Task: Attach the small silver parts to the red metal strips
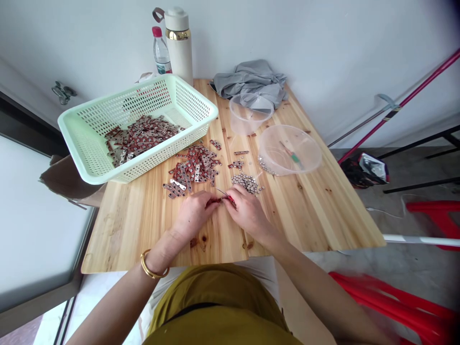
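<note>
Over the front middle of the table, my left hand (197,213) and my right hand (247,213) meet with fingertips almost touching. Pinched in the left fingers is a small reddish-brown strip, mostly hidden by them. The right fingers close around a thin pointed tool (225,194) with a dark tip and some red on it; its exact kind is unclear. Just beyond the right hand lies a heap of small round metal pieces (246,182). A pile of reddish-brown strips with round metal spots (196,165) spreads ahead of the left hand.
A pale green basket (143,165) with more strips stands at the left. Two clear plastic tubs (309,165) sit right of centre, one containing a green-handled tool (295,157). Behind are grey cloth (251,79), a white flask (179,55) and a bottle (161,52).
</note>
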A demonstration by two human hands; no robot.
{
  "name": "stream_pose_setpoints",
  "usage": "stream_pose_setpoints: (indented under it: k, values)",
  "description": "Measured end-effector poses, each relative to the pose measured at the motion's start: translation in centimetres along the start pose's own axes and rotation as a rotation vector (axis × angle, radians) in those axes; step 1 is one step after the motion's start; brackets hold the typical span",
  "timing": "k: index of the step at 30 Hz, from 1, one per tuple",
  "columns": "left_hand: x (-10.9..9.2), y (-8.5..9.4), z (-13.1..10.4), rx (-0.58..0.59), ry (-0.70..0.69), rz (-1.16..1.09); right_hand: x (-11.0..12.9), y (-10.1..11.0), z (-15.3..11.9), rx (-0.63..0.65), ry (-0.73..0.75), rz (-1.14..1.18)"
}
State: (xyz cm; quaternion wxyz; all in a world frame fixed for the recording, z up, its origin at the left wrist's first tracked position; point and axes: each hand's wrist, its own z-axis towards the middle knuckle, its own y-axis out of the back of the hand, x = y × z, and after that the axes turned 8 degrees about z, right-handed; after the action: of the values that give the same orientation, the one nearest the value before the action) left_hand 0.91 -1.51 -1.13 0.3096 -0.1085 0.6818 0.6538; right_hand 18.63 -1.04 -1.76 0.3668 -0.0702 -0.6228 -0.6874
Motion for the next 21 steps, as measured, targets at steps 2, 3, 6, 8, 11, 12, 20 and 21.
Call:
stream_pose_setpoints:
  k: [2, 3, 6, 8, 11, 12, 20, 21]
  values:
    - [0.1, 0.0, 0.0, -0.002, -0.007, -0.011, 0.0, 0.3, 0.1, 0.028, 0.007, -0.008]
    - [0.1, 0.0, 0.0, -0.002, -0.013, -0.023, 0.1, 0.4, 0.1, 0.041, 0.012, -0.018]
    - [0.1, 0.0, -0.1, -0.008, -0.019, -0.06, 0.6, 0.7, -0.1, 0.08, 0.05, -0.068]
    - [0.0, 0.0, 0.0, -0.01, 0.007, -0.045, 0.8, 0.7, -0.4, 0.095, 0.081, -0.107]
    - [-0.2, 0.1, 0.0, -0.004, 0.056, 0.013, 0.9, 0.9, -1.0, 0.096, 0.096, -0.102]
    - [-0.2, 0.1, 0.0, -0.003, 0.07, 0.022, 0.9, 1.0, -1.3, 0.091, 0.087, -0.064]
    - [-0.9, 0.4, 0.0, 0.019, 0.12, 0.11, 1.3, 1.6, -3.4, -0.031, -0.073, 0.198]
    - [-1.0, 0.4, 0.0, 0.019, 0.119, 0.121, 1.3, 1.4, -3.5, -0.026, -0.082, 0.193]
